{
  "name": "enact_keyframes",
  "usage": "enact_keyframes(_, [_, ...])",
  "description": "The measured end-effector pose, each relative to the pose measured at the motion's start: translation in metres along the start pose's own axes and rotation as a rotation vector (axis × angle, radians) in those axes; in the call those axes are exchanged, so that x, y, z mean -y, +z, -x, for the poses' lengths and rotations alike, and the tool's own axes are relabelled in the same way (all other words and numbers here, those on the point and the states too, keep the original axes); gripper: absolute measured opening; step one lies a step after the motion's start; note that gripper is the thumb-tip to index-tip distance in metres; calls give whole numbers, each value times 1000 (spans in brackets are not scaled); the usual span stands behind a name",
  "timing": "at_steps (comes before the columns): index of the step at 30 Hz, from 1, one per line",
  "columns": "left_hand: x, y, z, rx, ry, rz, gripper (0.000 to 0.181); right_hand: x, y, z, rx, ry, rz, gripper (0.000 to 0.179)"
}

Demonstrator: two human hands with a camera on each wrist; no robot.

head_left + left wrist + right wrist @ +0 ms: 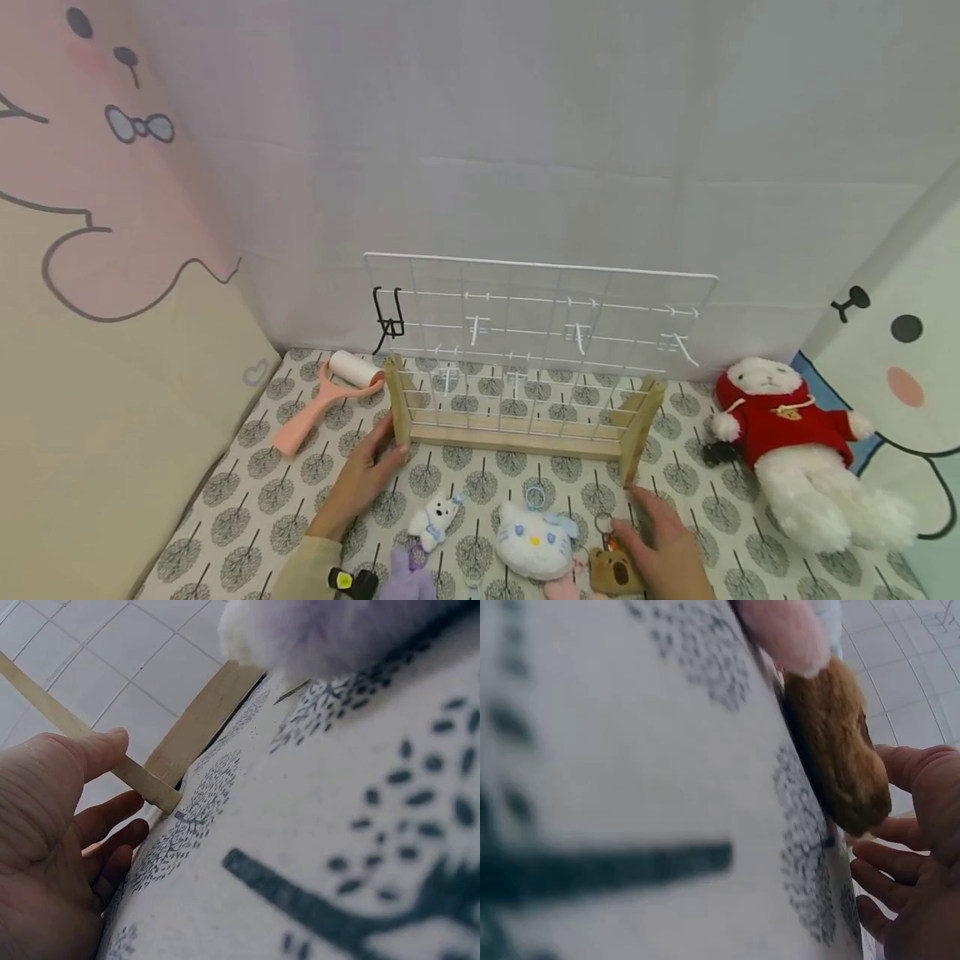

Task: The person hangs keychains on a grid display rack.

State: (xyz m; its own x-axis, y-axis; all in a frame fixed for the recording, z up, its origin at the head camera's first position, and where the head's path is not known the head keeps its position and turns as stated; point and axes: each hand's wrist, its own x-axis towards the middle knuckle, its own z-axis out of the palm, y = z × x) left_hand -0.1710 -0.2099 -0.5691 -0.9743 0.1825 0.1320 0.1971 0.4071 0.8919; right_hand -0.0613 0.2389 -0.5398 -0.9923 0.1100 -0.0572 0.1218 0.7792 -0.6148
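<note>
Tree-print cloth lies before a pale curtain, with a wire rack standing on it between two hands.
The left hand is at the rack's left foot, thumb against the wood, fingers loosely bent; whether it grips, I cannot tell. The right hand is spread and relaxed, holding nothing, its index finger near the right foot and its thumb beside a brown toy. A black hook and several white hooks hang on the mesh. In front lie a white cat, a small dog and a purple toy; a lint roller lies left, a red-hooded plush right.
</note>
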Motion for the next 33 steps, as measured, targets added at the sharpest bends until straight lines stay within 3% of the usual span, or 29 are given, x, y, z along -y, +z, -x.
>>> enact_keyframes(5, [-2,0,1,0,-21,0,74,3,7,3,-38,-114,100,51])
enact_keyframes(11, [-1,0,1,4,-18,7,73,8,9,0,25,-95,207,51])
enact_keyframes(22, [-1,1,0,-8,-18,12,73,19,12,-1,-10,-81,175,16])
enact_keyframes(28, [-1,1,-2,-4,18,7,72,27,13,-1,-16,-56,195,14])
enact_keyframes(33, [0,1,0,-7,-8,-5,73,28,16,1,32,-17,156,16])
